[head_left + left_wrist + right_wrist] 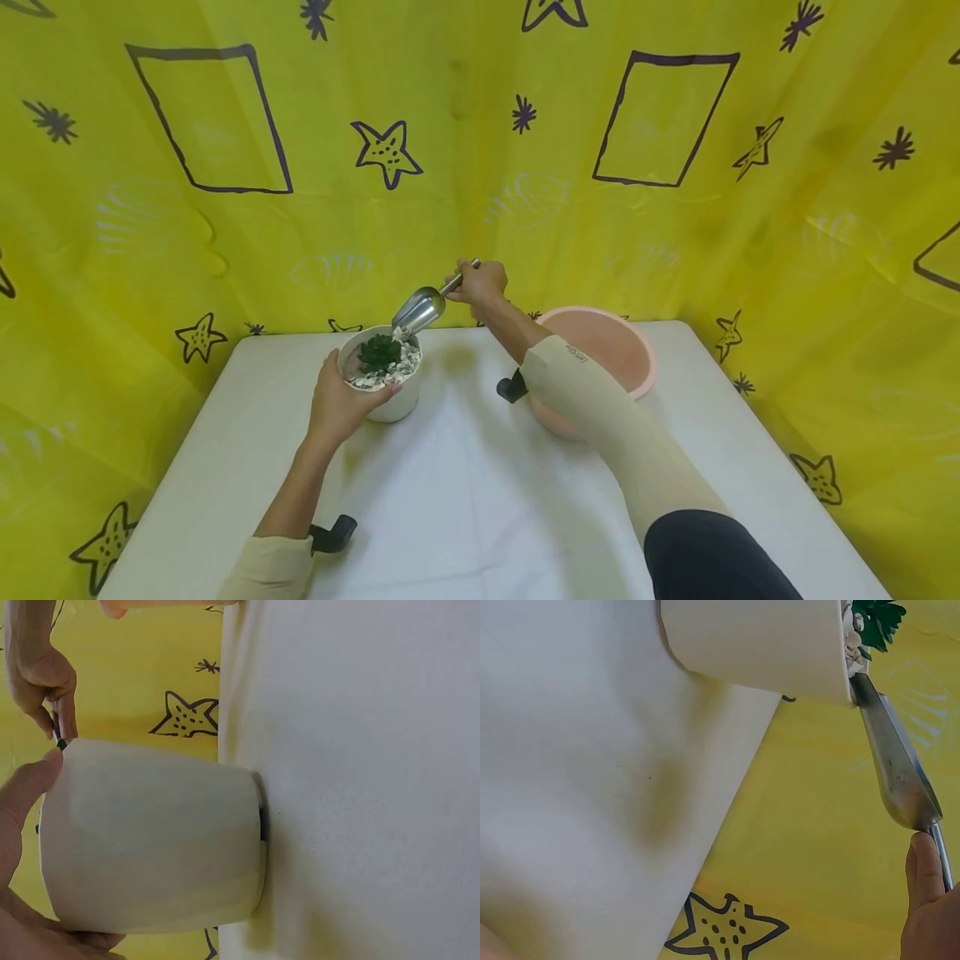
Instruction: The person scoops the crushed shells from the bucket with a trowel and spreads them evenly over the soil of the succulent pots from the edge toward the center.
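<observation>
A white pot [393, 407] stands on the table, holding a green succulent [379, 354] with pale pebbles [408, 360] around it, mostly on the right side. My left hand [341, 400] grips the pot near its rim, thumb at the front and fingers around the far left side. In the left wrist view the pot [157, 840] shows its faceted wall. My right hand [482, 283] holds a metal scoop [420, 310] by its handle, tilted down to the left. The tip of the scoop [896, 765] meets the pot's rim beside the pebbles in the right wrist view.
A pink basin [637, 358] stands on the right of the white table [450, 517], partly hidden behind my right forearm. A yellow curtain [450, 225] with drawn stars and frames hangs behind the table's far edge and along both sides.
</observation>
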### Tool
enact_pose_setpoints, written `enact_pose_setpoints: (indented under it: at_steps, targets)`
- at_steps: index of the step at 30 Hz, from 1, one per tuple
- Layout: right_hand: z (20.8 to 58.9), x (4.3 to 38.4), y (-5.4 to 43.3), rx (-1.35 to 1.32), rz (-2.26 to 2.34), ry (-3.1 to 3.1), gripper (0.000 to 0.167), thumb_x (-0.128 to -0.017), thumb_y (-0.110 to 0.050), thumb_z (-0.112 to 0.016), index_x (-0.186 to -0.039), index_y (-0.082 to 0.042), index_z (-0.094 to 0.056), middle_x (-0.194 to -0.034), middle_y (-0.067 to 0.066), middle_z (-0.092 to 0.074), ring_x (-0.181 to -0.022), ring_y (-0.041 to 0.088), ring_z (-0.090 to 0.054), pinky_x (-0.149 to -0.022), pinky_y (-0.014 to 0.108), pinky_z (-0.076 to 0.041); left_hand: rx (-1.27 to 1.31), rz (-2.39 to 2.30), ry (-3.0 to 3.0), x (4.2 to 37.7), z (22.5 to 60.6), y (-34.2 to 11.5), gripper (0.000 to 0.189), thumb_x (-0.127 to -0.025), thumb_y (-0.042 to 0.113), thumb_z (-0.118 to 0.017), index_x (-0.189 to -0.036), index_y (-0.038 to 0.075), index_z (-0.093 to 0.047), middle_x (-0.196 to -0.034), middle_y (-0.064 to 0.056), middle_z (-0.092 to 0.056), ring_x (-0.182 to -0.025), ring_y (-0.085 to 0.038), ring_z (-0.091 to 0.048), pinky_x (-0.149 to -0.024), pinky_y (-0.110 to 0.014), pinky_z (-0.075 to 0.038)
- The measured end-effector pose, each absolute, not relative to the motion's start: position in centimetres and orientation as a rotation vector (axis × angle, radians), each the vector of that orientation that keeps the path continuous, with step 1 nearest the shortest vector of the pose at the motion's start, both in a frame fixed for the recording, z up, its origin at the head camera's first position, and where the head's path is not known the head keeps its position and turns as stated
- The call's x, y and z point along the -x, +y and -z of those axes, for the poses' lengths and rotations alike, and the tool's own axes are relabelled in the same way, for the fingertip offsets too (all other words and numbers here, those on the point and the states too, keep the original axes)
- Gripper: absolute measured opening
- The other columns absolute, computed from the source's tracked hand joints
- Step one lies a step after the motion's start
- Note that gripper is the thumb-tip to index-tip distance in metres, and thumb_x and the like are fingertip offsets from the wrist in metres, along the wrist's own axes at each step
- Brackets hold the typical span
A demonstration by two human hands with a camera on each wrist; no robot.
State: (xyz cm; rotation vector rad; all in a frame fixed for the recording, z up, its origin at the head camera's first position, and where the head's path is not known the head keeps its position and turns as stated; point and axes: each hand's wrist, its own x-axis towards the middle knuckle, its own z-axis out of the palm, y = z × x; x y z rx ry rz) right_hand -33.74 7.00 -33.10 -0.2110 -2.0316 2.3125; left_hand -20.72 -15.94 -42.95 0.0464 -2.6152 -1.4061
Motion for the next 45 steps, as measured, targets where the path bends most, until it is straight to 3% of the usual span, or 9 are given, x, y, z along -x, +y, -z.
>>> enact_pose_setpoints:
  at_steps: [3,9,15,28,33,39,45]
  targets:
    - [33.2,33.7,7.0,0.215,-2.300,-2.043,0.035,-0.110,-0.016,-0.058,-0.120,0.017,-0.064,-0.110,0.032,-0.073,-0.103,0.039,-0.075,-0.076,0.032,-0.064,0.002,1.437,-2.649,20.8,42.9,-16.3,0.117,-0.083,0.033,-0.091,-0.162,-0.010,-0.016,-0.160,-0.034,-0.032,-0.146,-0.052,-0.034,-0.116,-0.067,-0.034]
    - [33.2,33.5,7.1,0.215,-2.282,-2.046,0.036,-0.110,-0.016,-0.059,-0.122,0.018,-0.064,-0.107,0.031,-0.073,-0.100,0.038,-0.076,-0.072,0.029,-0.063,-0.038,1.473,-2.689,20.7,43.0,-16.1,0.128,-0.084,0.035,-0.089,-0.163,-0.010,0.000,-0.167,-0.036,-0.014,-0.153,-0.053,-0.020,-0.121,-0.065,-0.024]
    - [33.1,33.3,7.3,0.194,-2.265,-2.068,0.036,-0.110,-0.016,-0.059,-0.122,0.017,-0.064,-0.108,0.029,-0.074,-0.098,0.036,-0.076,-0.072,0.028,-0.063,-0.069,1.483,-2.644,20.4,43.3,-15.9,0.123,-0.083,0.034,-0.091,-0.163,-0.011,-0.009,-0.163,-0.035,-0.024,-0.150,-0.053,-0.028,-0.119,-0.066,-0.030]
    - [30.5,31.4,9.3,-0.075,-2.131,-2.075,0.037,-0.109,-0.017,-0.060,-0.119,0.018,-0.066,-0.105,0.029,-0.074,-0.091,0.034,-0.077,-0.072,0.029,-0.064,-0.136,1.461,-2.683,20.6,43.1,-15.9,0.127,-0.083,0.036,-0.090,-0.164,-0.008,-0.004,-0.167,-0.034,-0.020,-0.151,-0.054,-0.025,-0.119,-0.066,-0.030]
    - [29.7,29.6,11.6,-0.161,-2.166,-2.022,0.032,-0.108,-0.018,-0.061,-0.112,0.014,-0.068,-0.098,0.024,-0.075,-0.085,0.028,-0.078,-0.073,0.031,-0.064,-0.140,1.473,-2.678,20.7,43.0,-15.9,0.130,-0.083,0.038,-0.091,-0.165,-0.007,-0.001,-0.168,-0.034,-0.016,-0.153,-0.053,-0.022,-0.120,-0.065,-0.027]
    - [28.3,27.3,16.1,-0.179,-2.256,-1.901,0.030,-0.108,-0.015,-0.061,-0.110,0.015,-0.064,-0.088,0.015,-0.075,-0.080,0.023,-0.079,-0.076,0.033,-0.063,-0.108,1.461,-2.606,20.2,43.0,-15.3,0.132,-0.083,0.041,-0.091,-0.167,0.000,0.003,-0.172,-0.027,0.001,-0.157,-0.048,-0.004,-0.123,-0.066,-0.017]
    - [27.0,26.5,21.2,-0.149,-2.249,-1.824,0.030,-0.107,-0.015,-0.062,-0.110,0.014,-0.062,-0.086,0.012,-0.075,-0.078,0.021,-0.078,-0.077,0.033,-0.063,0.102,1.402,-2.382,19.8,42.3,-13.7,0.122,-0.083,0.032,-0.092,-0.168,0.004,-0.010,-0.175,-0.014,-0.007,-0.160,-0.035,-0.001,-0.124,-0.064,-0.018]
